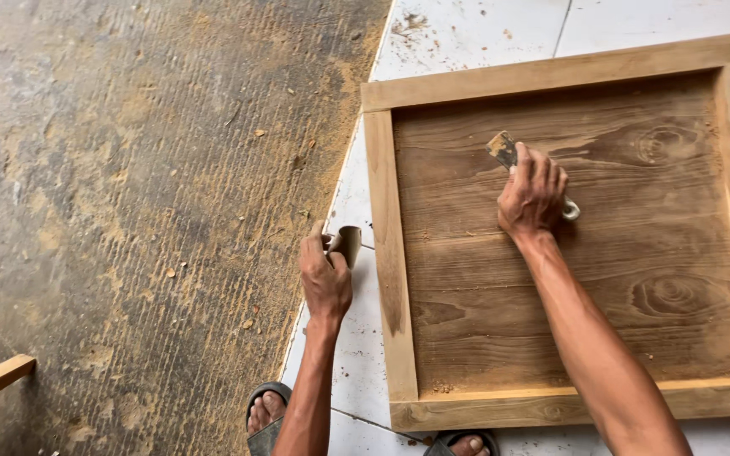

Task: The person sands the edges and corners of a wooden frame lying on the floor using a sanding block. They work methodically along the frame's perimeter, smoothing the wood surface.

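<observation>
Scraper applied to framed wood panel

Right hand (532,198), fingers curled, presses scraper (504,150) flat against wood panel (568,279); left hand (325,279) pinches folded sandpaper (347,243) in reserve over tiled floor (466,38).

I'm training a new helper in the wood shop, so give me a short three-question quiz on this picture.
1. True or false: the right hand presses a scraper onto the wood panel.
2. What does the left hand hold? A) a hammer B) a folded piece of sandpaper C) a paint can
3. Fill in: the panel lies on white ____, beside rough concrete.

Key: 1 true; 2 B; 3 tiles.
</observation>
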